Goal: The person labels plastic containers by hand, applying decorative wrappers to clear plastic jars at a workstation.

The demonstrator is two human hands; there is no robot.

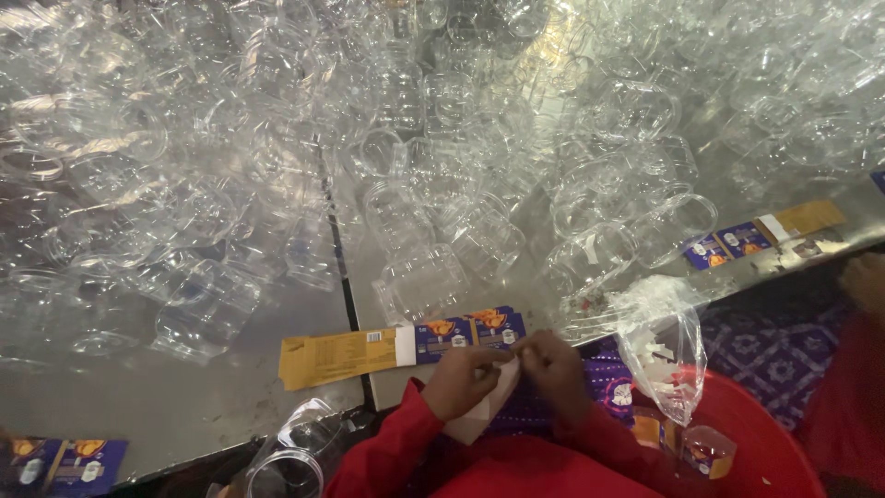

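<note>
My left hand [464, 376] and my right hand [553, 364] meet at the table's near edge, both pinching a white backing strip [487, 406] that hangs down between them. Just beyond my fingers a long yellow, white and purple label [387, 349] lies flat on the steel table [184, 406]. Red sleeves cover both my arms. A heap of clear plastic jars [415, 184] fills the table past the label.
A red tub [774, 452] at my right holds labelled jars and a clear plastic bag [659, 337]. Another label strip [765, 235] lies at the right near another person's hand [867, 281]. More labels [60, 461] lie at the lower left, with a clear jar [286, 470] nearby.
</note>
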